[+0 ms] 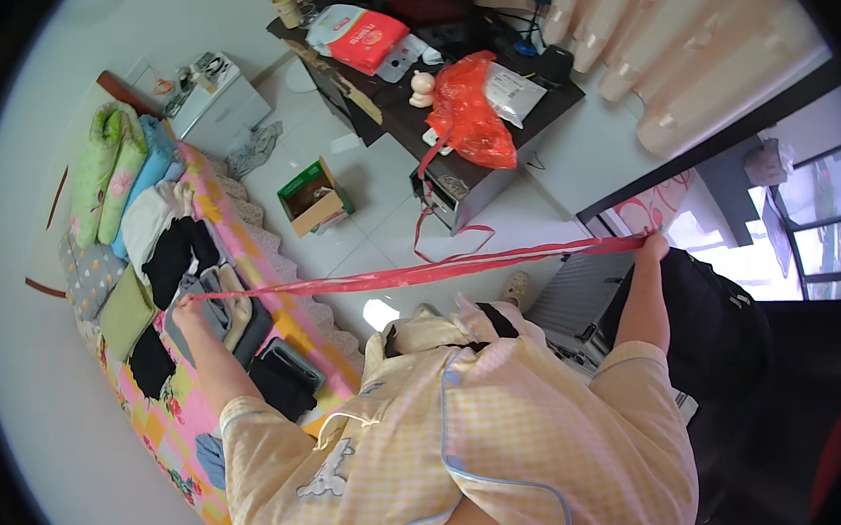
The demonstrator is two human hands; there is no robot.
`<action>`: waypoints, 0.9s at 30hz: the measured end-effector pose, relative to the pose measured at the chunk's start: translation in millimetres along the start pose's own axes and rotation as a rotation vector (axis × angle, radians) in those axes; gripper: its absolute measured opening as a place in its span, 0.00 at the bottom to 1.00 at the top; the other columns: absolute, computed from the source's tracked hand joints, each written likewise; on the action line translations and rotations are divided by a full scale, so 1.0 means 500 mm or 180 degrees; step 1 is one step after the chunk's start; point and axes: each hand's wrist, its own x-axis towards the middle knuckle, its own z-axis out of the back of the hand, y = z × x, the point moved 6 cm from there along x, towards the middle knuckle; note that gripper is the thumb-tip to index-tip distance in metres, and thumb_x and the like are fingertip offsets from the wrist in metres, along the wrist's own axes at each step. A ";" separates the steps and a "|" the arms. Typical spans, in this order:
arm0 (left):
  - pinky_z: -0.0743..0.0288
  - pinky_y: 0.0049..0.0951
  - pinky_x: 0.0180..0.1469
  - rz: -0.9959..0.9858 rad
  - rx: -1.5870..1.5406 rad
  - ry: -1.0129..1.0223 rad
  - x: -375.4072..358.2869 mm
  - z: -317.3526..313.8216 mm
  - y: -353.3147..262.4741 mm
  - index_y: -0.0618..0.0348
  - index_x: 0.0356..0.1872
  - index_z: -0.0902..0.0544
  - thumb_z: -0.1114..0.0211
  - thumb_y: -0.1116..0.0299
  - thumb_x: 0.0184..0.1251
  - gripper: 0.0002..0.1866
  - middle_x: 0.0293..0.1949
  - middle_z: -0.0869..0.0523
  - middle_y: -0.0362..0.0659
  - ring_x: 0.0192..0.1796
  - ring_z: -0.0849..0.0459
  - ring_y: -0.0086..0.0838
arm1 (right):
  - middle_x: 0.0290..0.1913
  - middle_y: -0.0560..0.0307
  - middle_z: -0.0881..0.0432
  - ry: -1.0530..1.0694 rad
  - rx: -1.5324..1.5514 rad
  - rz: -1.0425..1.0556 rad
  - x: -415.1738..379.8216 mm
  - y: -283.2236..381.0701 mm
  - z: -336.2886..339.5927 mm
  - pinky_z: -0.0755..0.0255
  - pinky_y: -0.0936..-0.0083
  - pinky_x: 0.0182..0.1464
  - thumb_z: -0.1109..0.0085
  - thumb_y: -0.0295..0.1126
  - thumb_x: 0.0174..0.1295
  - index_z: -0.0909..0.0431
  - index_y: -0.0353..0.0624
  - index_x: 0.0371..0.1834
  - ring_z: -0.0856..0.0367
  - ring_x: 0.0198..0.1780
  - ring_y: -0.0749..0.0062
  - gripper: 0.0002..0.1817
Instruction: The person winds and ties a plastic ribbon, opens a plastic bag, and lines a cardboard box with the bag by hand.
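Note:
A long red strip, like a folded cloth or ribbon, stretches across in front of my body. One end is pinched in my left hand, out over the clothes on the bed. My right hand is closed around the other end, raised near the doorway side. From the strip's middle a thinner red band hangs in a loop toward the desk corner. Below my left hand lie folded grey trousers and a dark folded garment.
The bed at left holds a green rolled quilt and clothes. An open carton sits on the tiled floor. On the dark desk lies a red plastic bag. A grey suitcase stands at right.

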 end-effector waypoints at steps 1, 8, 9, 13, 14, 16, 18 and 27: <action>0.50 0.19 0.10 -0.0150 0.0074 0.0111 -0.013 -0.016 -0.004 0.58 0.25 0.37 0.57 0.62 0.59 0.10 0.10 0.46 0.33 0.09 0.47 0.18 | 0.12 0.62 0.36 0.0410 0.0265 -0.0341 -0.021 -0.010 -0.016 0.46 0.84 0.11 0.56 0.31 0.54 0.37 0.45 0.19 0.41 0.10 0.78 0.08; 0.50 0.16 0.10 -0.0367 0.1393 0.1491 -0.298 -0.244 0.165 0.57 0.21 0.33 0.53 0.55 0.60 0.16 0.10 0.42 0.32 0.10 0.44 0.17 | 0.19 0.64 0.37 0.1574 -0.0295 -0.0081 -0.205 -0.077 -0.233 0.44 0.84 0.14 0.53 0.33 0.52 0.37 0.46 0.24 0.38 0.16 0.79 0.05; 0.50 0.16 0.10 -0.0246 0.1718 0.1728 -0.351 -0.276 0.208 0.56 0.19 0.33 0.53 0.54 0.60 0.17 0.10 0.40 0.31 0.10 0.44 0.17 | 0.18 0.64 0.37 0.1636 -0.0064 -0.0141 -0.251 -0.080 -0.278 0.44 0.84 0.14 0.54 0.33 0.54 0.37 0.46 0.24 0.38 0.15 0.78 0.05; 0.51 0.16 0.11 -0.0444 0.2332 0.2781 -0.517 -0.340 0.361 0.56 0.18 0.29 0.53 0.59 0.61 0.16 0.10 0.36 0.32 0.10 0.42 0.16 | 0.14 0.63 0.38 0.2625 0.0162 -0.0482 -0.440 -0.056 -0.411 0.48 0.84 0.10 0.59 0.32 0.58 0.37 0.44 0.27 0.42 0.09 0.79 0.06; 0.52 0.15 0.11 -0.0349 0.2357 0.3154 -0.549 -0.344 0.408 0.56 0.18 0.29 0.53 0.59 0.61 0.16 0.10 0.36 0.32 0.10 0.43 0.15 | 0.13 0.63 0.39 0.3022 0.0020 -0.0511 -0.477 -0.060 -0.434 0.50 0.85 0.09 0.60 0.32 0.58 0.36 0.44 0.27 0.44 0.07 0.80 0.06; 0.53 0.14 0.12 -0.0015 0.2530 0.3784 -0.647 -0.343 0.465 0.57 0.20 0.28 0.54 0.60 0.62 0.15 0.10 0.36 0.31 0.10 0.44 0.13 | 0.11 0.65 0.41 0.3184 -0.0371 -0.0146 -0.542 -0.070 -0.470 0.56 0.87 0.09 0.61 0.33 0.59 0.35 0.43 0.28 0.48 0.08 0.84 0.07; 0.54 0.14 0.12 0.0556 0.2708 0.4133 -0.749 -0.331 0.507 0.58 0.23 0.28 0.55 0.59 0.63 0.16 0.10 0.39 0.30 0.11 0.46 0.12 | 0.14 0.69 0.43 0.3408 -0.0694 -0.0010 -0.601 -0.088 -0.487 0.56 0.89 0.15 0.63 0.39 0.61 0.31 0.44 0.27 0.49 0.14 0.87 0.13; 0.52 0.13 0.15 0.0835 0.2599 0.4149 -0.892 -0.275 0.572 0.57 0.45 0.27 0.59 0.60 0.64 0.17 0.12 0.39 0.29 0.13 0.45 0.11 | 0.26 0.65 0.35 0.4072 -0.0761 -0.0126 -0.725 -0.115 -0.488 0.44 0.89 0.27 0.66 0.22 0.49 0.40 0.44 0.57 0.42 0.25 0.85 0.26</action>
